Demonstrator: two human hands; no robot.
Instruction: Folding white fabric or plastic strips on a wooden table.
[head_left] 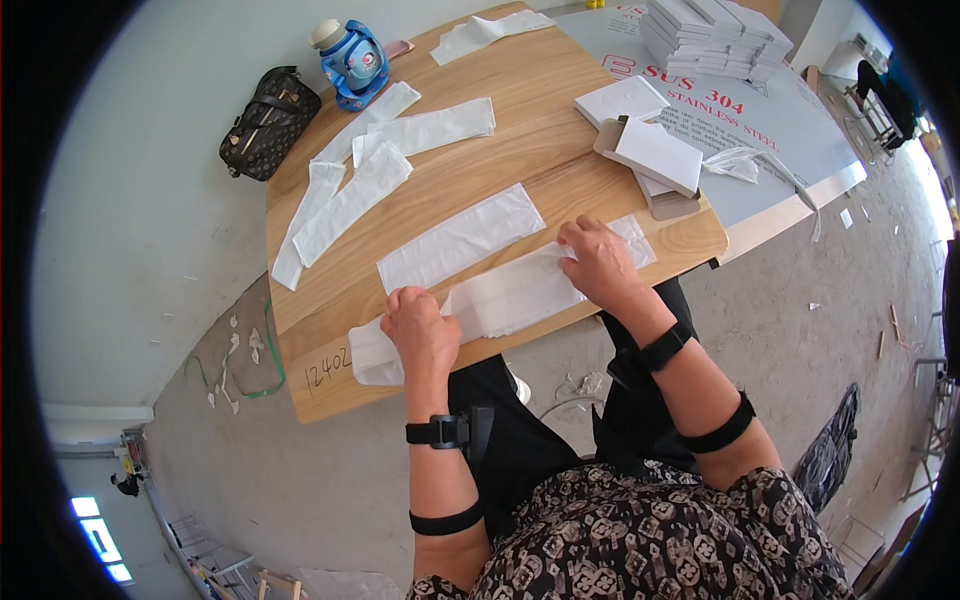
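Observation:
A long white paper strip (510, 295) lies along the near edge of the wooden table (540, 140). My left hand (422, 330) presses down on its left part, fingers curled over the paper. My right hand (600, 262) rests on its right part, fingers bent and pinching the sheet. A second flat white strip (460, 238) lies just beyond, untouched. Both wrists wear black bands.
Several more white strips (370, 165) lie across the far left of the table. A blue bottle (353, 62) and a dark patterned bag (268, 122) sit at the far corner. White flat boxes (650, 150) and a stack (715, 35) rest on the right, on a metal sheet (790, 120).

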